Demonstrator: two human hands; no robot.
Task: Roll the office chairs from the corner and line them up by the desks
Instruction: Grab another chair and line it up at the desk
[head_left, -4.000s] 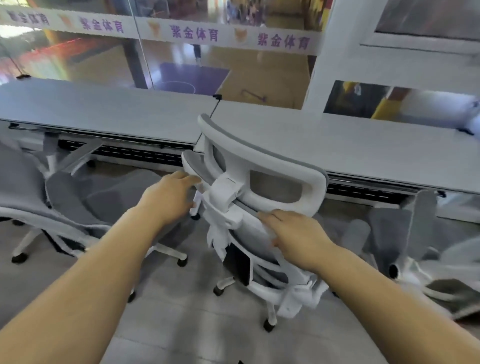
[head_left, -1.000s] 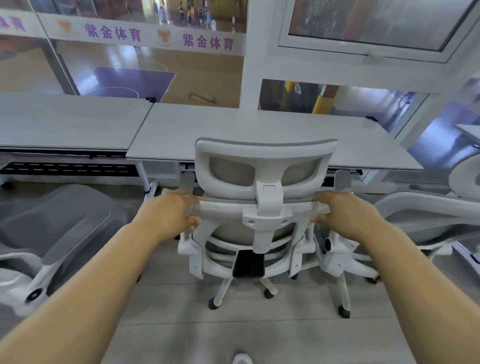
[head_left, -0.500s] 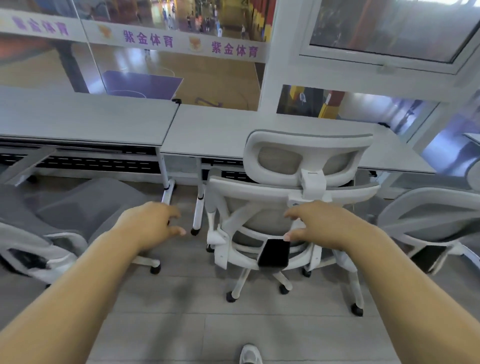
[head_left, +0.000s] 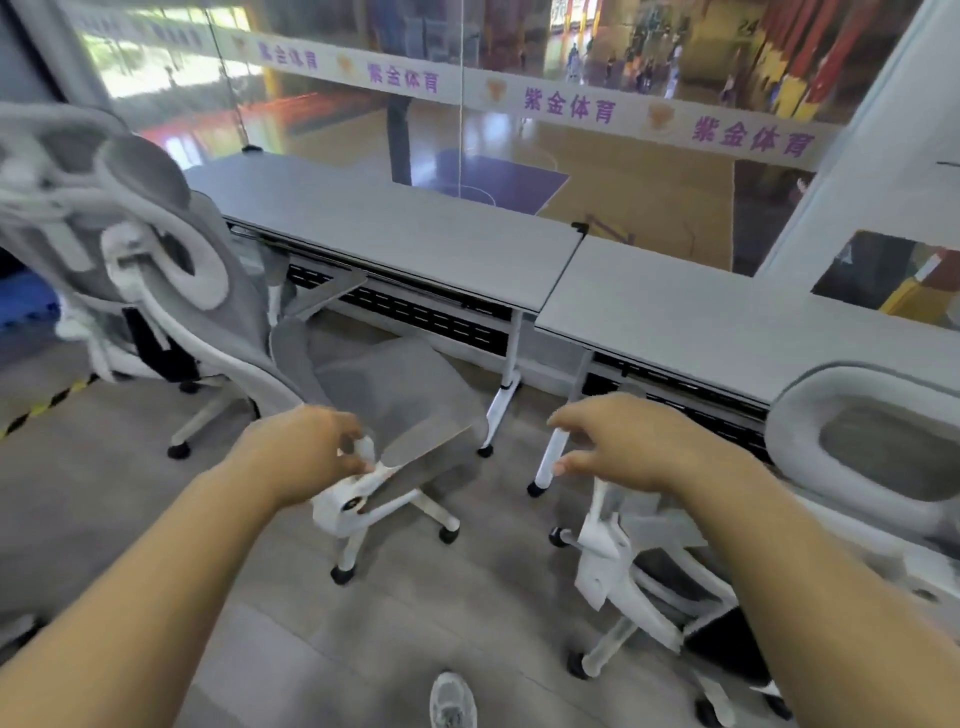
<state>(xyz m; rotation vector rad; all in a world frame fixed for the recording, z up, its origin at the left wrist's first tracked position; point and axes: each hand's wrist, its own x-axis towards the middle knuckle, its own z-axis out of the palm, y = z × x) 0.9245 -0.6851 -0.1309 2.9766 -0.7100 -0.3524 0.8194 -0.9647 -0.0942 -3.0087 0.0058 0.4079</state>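
The left hand (head_left: 306, 452) is held out over the near armrest (head_left: 415, 460) of a grey mesh office chair (head_left: 332, 364), with its fingers curled toward the white armrest post; whether the post is actually gripped or only touched cannot be told. The right hand (head_left: 628, 441) is held in the air with fingers loosely curled and nothing in it, above the white frame of a second office chair (head_left: 857, 467) and in front of a white desk leg (head_left: 553, 452).

The grey mesh chair is seen side-on at the left, its seat just in front of the left desk (head_left: 415, 228) and its tall backrest and headrest rising toward the left edge of the view. Its white star base and black castors rest on the grey plank floor (head_left: 156, 519). The second chair is placed at the right, its looped white headrest close to the edge of the right desk (head_left: 701, 312), its base and castors showing below the right forearm.

The two grey desks are set end to end along a glass wall (head_left: 571, 156), through which a basketball court is seen below. A strip with purple characters runs across the glass. A grey shoe (head_left: 453, 701) shows at the bottom edge, and yellow-and-black floor tape (head_left: 47, 408) lies at the far left.
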